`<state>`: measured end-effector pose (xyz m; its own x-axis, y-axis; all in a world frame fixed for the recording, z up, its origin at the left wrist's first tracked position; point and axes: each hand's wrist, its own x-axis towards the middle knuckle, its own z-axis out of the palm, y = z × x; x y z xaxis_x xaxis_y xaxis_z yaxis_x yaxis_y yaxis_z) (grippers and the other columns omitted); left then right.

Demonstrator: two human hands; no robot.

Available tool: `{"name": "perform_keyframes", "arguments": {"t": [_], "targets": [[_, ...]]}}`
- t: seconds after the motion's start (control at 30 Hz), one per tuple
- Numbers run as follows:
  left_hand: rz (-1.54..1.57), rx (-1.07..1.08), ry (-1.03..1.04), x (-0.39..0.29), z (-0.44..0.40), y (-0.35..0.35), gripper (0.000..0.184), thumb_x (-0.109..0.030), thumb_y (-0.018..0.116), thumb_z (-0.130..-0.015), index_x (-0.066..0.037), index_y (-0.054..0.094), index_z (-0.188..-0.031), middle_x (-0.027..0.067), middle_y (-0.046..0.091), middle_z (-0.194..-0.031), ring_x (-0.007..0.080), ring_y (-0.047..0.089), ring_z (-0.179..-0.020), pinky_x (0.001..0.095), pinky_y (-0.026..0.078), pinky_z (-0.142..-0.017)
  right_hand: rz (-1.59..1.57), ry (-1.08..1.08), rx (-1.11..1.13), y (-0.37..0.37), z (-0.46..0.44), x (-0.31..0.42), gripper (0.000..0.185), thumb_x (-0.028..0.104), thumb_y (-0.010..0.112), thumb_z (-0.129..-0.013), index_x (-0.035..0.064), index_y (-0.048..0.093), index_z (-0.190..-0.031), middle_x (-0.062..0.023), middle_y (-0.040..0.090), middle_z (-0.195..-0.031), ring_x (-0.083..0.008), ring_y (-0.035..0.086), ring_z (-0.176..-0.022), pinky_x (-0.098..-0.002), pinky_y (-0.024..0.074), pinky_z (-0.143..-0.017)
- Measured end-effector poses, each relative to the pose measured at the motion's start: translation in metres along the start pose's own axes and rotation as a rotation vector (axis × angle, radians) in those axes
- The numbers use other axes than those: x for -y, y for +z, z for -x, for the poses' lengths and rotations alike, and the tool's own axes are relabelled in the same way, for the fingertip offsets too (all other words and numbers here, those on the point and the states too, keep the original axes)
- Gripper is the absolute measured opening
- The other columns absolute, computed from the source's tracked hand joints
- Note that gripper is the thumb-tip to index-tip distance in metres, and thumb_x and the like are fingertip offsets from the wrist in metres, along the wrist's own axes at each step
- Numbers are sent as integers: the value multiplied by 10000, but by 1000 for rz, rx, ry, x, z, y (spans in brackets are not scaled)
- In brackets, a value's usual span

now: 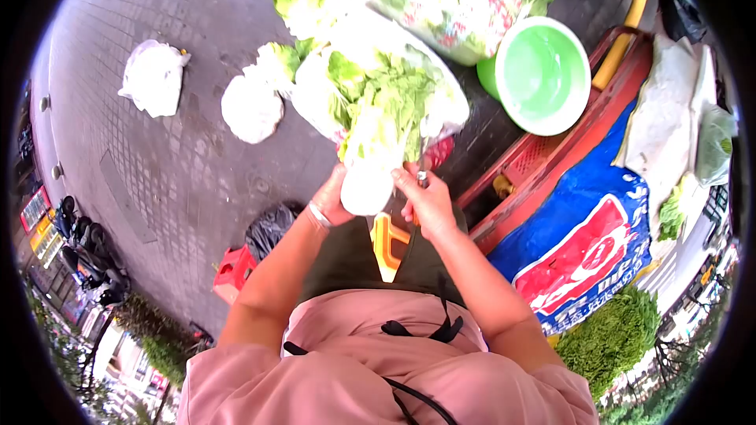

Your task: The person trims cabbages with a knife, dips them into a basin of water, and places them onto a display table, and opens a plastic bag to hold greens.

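Note:
A pale leafy cabbage (368, 181) points its thick white base toward me, in front of my lap. My left hand (334, 197) is closed around its left side. At its right, my right hand (428, 203) grips a knife (423, 178) by the handle, with the thumb reaching to the cabbage; the narrow blade points away from me. Just beyond both hands, loose green leaves (394, 90) fill a wide white container (455, 106), whose far side is washed out by glare. The cabbage's leafy end overlaps those leaves.
A green tub (543, 75) with a white rim stands at right, beside a red crate (520, 165). A blue printed sack (583, 228) hangs nearer me. White bundles (252, 109) lie left on the pavement. A black bag (272, 230) and red stool (233, 274) sit by my left leg.

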<state>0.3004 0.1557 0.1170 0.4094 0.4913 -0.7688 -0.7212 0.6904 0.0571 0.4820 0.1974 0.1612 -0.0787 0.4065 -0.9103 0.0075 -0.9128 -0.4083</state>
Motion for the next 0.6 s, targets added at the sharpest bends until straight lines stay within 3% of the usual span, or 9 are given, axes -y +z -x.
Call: {"name": "perform_keyframes", "arguments": {"t": [0.07, 0.13, 0.27, 0.3, 0.33, 0.4, 0.47, 0.53, 0.6], "targets": [[-47, 76, 14, -10, 15, 11, 678, -582, 487, -885, -72, 454, -1332, 104, 570, -1269, 251, 575, -1131, 408, 447, -988, -46, -70, 78, 22, 25, 18, 477, 301, 757, -803, -6, 559, -1109, -26, 577, -714, -67, 454, -409, -215, 363, -362], [-101, 130, 40, -25, 26, 20, 706, -492, 637, -843, -76, 403, -1363, 106, 540, -1296, 249, 550, -1161, 404, 438, -998, -23, -204, 63, 39, 39, 28, 431, 253, 770, -795, 27, 561, -1098, 0, 588, -664, -60, 466, -413, -202, 367, -362], [-457, 206, 176, -73, 59, 42, 788, -390, 674, -845, -64, 247, -1421, 99, 463, -1357, 242, 496, -1221, 419, 431, -1000, -32, -286, 118, 51, 55, 60, 418, 166, 786, -772, 48, 567, -1107, -9, 618, -692, -54, 480, -429, -196, 380, -384], [-456, 130, 145, -86, 68, 42, 779, -338, 679, -848, -64, 232, -1424, 102, 464, -1350, 250, 502, -1209, 426, 430, -999, -12, -317, 127, 57, 58, 68, 462, 166, 786, -771, 41, 558, -1152, -5, 621, -698, -49, 480, -437, -195, 377, -390], [-319, 163, 293, -92, 78, 52, 687, -236, 664, -872, -49, 252, -1389, 105, 493, -1292, 243, 541, -1140, 391, 483, -925, 6, -349, 140, 64, 60, 75, 506, 166, 787, -770, 34, 549, -1196, -2, 625, -704, -45, 479, -445, -194, 374, -395], [-125, 178, 537, -99, 75, 50, 657, -204, 673, -868, -65, 280, -1375, 105, 485, -1296, 248, 561, -1107, 395, 501, -899, 138, -426, 164, 90, 58, 88, 642, 164, 784, -772, 15, 477, -1315, 10, 620, -704, -34, 469, -463, -193, 366, -408], [-91, 40, 596, -107, 62, 32, 644, -227, 676, -870, -81, 299, -1371, 105, 505, -1269, 242, 578, -1075, 391, 512, -881, 122, -531, 212, 123, 58, 95, 715, 161, 781, -773, -4, 418, -1367, 14, 619, -716, -27, 472, -495, -190, 371, -427], [14, 113, 596, -119, 60, 24, 598, -271, 683, -863, -75, 381, -1340, 97, 572, -1185, 242, 593, -1052, 387, 507, -891, 95, -600, 228, 144, 44, 90, 716, 133, 764, -785, -26, 396, -1377, 19, 607, -774, -25, 479, -573, -192, 382, -490], [124, 174, 649, -125, 60, 22, 537, -296, 672, -864, -70, 452, -1298, 94, 598, -1172, 248, 605, -1035, 406, 507, -885, 113, -806, 241, 158, 23, 81, 591, 88, 737, -794, -9, 451, -1302, 15, 602, -828, -35, 502, -640, -207, 401, -529]]}}
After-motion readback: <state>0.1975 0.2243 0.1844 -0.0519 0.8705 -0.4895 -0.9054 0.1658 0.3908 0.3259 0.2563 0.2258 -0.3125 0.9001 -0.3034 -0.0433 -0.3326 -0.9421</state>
